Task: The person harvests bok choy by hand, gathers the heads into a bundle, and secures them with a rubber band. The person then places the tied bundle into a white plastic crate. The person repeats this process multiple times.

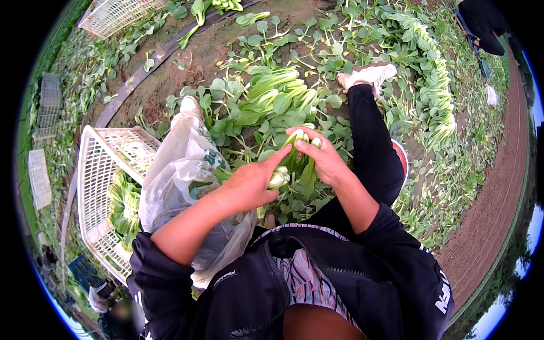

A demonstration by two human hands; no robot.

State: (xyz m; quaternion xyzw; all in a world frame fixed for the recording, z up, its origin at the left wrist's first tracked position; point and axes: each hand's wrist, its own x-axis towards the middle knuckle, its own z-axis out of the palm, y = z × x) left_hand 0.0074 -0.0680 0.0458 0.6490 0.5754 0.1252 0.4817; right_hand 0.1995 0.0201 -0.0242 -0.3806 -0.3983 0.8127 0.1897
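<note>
My left hand (249, 186) is closed around bok choy, whose pale bases (279, 178) stick out beside the fingers. Its index finger reaches across to my right hand (326, 161). That right hand pinches another bok choy (298, 137) by its stem end, thumb on top, with green leaves hanging below. Both hands are close together between my legs, above leafy ground. Just beyond them lies a heap of bok choy (277, 93), mostly with stems toward the right. The fingertips partly hide the held stems.
A white plastic crate (85, 187) holding bok choy stands at my left, beside a clear plastic bag (178, 153) over my left leg. A red-rimmed container (401, 156) sits behind my right leg. A row of bok choy (436, 90) curves at right. Another person (481, 25) is at far right.
</note>
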